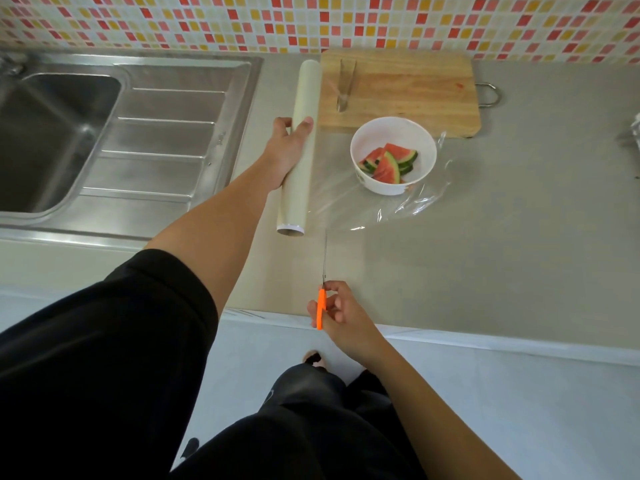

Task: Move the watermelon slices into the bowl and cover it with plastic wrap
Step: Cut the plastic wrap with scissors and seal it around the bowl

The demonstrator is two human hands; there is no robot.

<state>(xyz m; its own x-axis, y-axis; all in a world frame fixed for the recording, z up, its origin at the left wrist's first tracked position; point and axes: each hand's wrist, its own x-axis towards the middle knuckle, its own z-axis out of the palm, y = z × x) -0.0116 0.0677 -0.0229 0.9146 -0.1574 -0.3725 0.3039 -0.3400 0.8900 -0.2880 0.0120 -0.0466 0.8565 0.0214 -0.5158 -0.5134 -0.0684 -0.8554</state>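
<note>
While left fingers [304, 124] grip the wrap roll [299, 147], right fingers [334, 301] clasp scissors [322, 292] nearby.

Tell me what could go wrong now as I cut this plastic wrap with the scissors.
The pulled-out plastic wrap looks slack and wrinkled, so it may bunch or cling to itself instead of cutting cleanly. The scissors point toward the left hand holding the roll. Tugging the sheet could shift the bowl.

Watermelon in bowl, wrap drawn out

Red, green-rinded watermelon slices [389, 163] are piled in the upright white bowl [420, 133]; clear plastic wrap [349, 202] is stretched from its roll [300, 147] toward the bowl.
</note>
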